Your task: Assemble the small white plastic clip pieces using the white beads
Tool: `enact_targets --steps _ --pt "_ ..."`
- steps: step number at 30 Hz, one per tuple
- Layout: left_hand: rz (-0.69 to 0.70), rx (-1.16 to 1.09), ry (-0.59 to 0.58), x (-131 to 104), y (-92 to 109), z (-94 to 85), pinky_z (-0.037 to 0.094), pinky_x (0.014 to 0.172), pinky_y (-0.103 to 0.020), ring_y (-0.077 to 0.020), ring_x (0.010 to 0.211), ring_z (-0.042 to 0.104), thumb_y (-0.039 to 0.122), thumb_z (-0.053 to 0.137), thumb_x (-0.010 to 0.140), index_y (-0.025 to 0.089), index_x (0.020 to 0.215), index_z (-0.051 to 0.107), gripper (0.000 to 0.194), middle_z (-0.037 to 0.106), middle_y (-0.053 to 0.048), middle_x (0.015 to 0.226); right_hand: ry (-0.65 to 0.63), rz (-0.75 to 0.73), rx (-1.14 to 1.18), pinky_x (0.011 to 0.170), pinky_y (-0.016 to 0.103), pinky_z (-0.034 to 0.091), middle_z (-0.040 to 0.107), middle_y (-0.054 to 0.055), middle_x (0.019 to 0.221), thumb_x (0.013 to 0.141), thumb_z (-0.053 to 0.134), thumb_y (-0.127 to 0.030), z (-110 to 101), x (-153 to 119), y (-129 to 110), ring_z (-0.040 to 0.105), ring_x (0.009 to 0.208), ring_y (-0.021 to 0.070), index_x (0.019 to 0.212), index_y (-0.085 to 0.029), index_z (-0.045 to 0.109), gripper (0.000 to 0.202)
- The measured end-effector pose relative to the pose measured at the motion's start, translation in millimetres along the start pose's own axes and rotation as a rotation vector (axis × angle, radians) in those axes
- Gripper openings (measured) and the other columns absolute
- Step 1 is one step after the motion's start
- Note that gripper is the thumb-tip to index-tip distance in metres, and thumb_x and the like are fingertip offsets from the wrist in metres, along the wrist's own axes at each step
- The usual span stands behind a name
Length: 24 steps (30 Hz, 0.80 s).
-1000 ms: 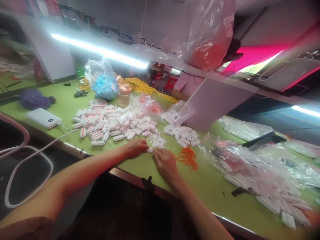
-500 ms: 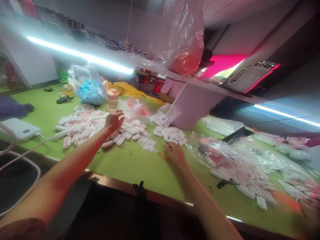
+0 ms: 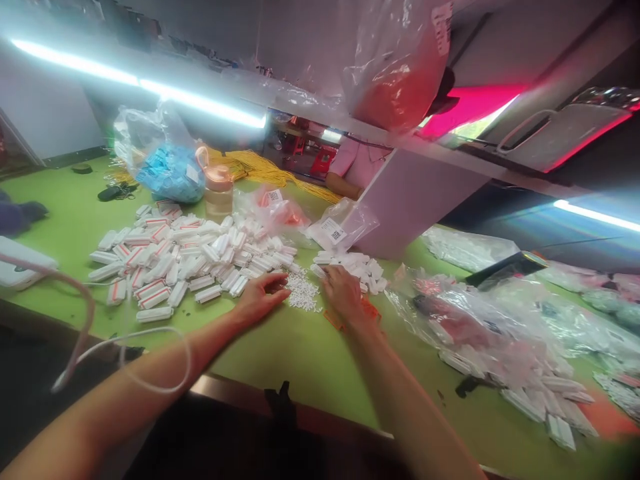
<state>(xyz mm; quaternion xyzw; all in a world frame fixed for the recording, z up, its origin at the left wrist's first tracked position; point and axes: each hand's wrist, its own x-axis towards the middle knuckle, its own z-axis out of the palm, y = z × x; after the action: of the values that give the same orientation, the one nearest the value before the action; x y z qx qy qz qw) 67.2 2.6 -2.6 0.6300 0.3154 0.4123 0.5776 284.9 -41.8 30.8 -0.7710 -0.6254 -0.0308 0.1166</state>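
My left hand is over the green table at the left edge of a heap of tiny white pieces. Its fingers are curved and apart, with nothing seen between them. On the other side of that heap, my right hand reaches over a small pile of white blocks. Its fingertips are bent down at the near left of the pile; what they hold, if anything, is hidden. Orange pieces lie beside and partly under my right hand. A large pile of white blocks with red stripes spreads behind my left hand.
A bottle and a bag of blue pieces stand behind the large pile. Clear bags and more white blocks lie at right. A white cable loops over my left forearm. A person is beyond a panel.
My left hand has moved from above the large pile down and right to the tiny pieces. My right hand has shifted onto the small pile, and more orange pieces show. The view has shifted.
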Motion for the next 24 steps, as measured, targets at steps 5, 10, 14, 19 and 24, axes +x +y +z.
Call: enact_targets --steps 5,10,14,19,24 --pt "-0.151 -0.36 -0.103 -4 2 5.4 0.056 0.084 -0.033 -0.0139 0.087 0.068 0.031 0.086 0.059 0.02 0.121 0.061 0.068 0.066 -0.008 0.11 0.247 -0.276 0.432 0.09 0.036 0.05 0.065 0.009 0.109 0.094 0.05 -0.034 3 -48 -31 0.061 0.103 0.0223 0.115 -0.023 0.061 0.026" --pt "-0.185 -0.319 -0.192 -6 4 5.9 0.054 0.087 -0.033 -0.0145 0.084 0.069 0.035 0.085 0.06 0.014 0.099 0.069 0.047 0.073 -0.007 0.093 0.235 -0.29 0.575 0.083 0.039 0.053 0.066 0.008 0.104 0.091 0.055 -0.04 9 -60 -37 0.063 0.094 0.0222 0.115 -0.026 0.061 0.028" --pt "-0.205 -0.248 -0.194 -6 5 2.2 0.056 0.082 -0.031 -0.0153 0.084 0.069 0.04 0.082 0.063 0.014 0.1 0.068 0.048 0.074 -0.008 0.095 0.173 -0.232 0.685 0.077 0.034 0.054 0.069 0.007 0.099 0.089 0.057 -0.048 8 -58 -28 0.064 0.082 0.0188 0.111 -0.024 0.063 0.033" --pt "0.078 0.116 -0.233 -8 5 -1.0 0.054 0.08 -0.028 -0.0156 0.09 0.066 0.037 0.079 0.069 0.017 0.106 0.07 0.043 0.071 -0.01 0.105 0.031 -0.248 0.734 0.078 0.032 0.053 0.072 0.007 0.096 0.093 0.05 -0.05 4 -57 -25 0.066 0.086 0.019 0.1 -0.023 0.069 0.034" --pt "0.128 0.353 -0.184 -7 6 -4.6 0.049 0.065 -0.024 -0.0115 0.073 0.062 0.034 0.074 0.074 0.014 0.096 0.073 0.03 0.072 -0.007 0.086 0.081 -0.11 0.627 0.076 0.031 0.049 0.071 0.007 0.093 0.096 0.041 -0.046 -5 -49 3 0.065 0.087 0.0187 0.092 -0.021 0.069 0.038"
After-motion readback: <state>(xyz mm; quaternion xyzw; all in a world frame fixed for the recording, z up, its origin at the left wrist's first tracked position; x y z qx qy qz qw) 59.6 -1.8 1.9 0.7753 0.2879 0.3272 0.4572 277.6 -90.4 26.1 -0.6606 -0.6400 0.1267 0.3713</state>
